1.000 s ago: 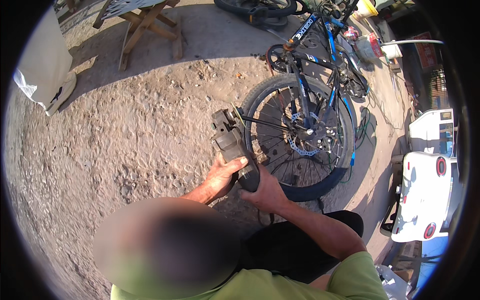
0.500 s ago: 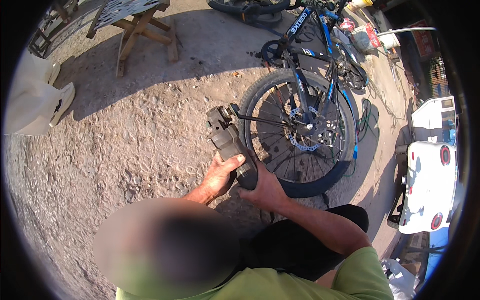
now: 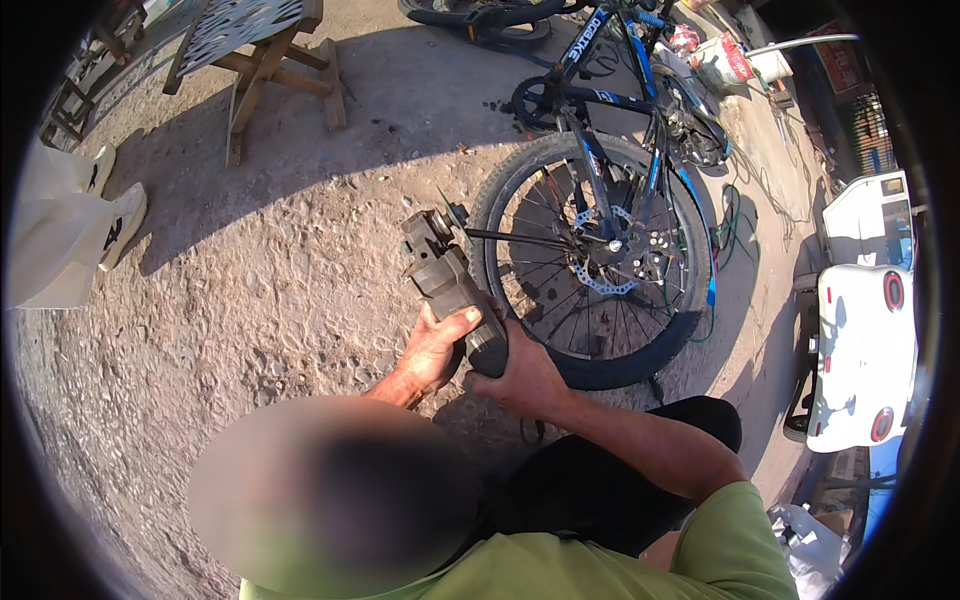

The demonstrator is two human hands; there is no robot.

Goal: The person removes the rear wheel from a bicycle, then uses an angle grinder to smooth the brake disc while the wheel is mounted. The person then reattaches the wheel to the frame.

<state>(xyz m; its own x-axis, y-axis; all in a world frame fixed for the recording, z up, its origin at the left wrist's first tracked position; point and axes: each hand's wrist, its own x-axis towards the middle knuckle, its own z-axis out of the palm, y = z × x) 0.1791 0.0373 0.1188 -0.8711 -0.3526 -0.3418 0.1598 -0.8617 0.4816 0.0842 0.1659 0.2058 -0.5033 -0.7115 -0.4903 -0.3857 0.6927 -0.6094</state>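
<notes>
A grey-brown angle grinder [image 3: 455,290] is held in both hands. My left hand [image 3: 430,350] wraps its body from the left with the thumb on top. My right hand [image 3: 530,375] closes round the rear end from the right. The grinder's thin disc [image 3: 457,215], seen nearly edge-on, is at the end of a black kickstand [image 3: 520,238]; whether they touch I cannot tell. The kickstand sticks out from the rear axle of a black and blue bicycle [image 3: 600,97]. Its rear wheel [image 3: 490,290] lies just right of the grinder, with a silver brake disc [image 3: 605,285] at the hub.
A wooden folding stool [image 3: 270,60] stands at the far left. Beside it are a person's white shoes [image 3: 122,225] and pale trousers. Another bicycle wheel [image 3: 480,15] lies at the top. Green cable [image 3: 728,235] trails right of the bicycle. A white vehicle [image 3: 860,350] stands at the right.
The whole view has shifted slightly. Both hands keep their hold on the grinder, and its disc now shows more clearly by the kickstand's end.
</notes>
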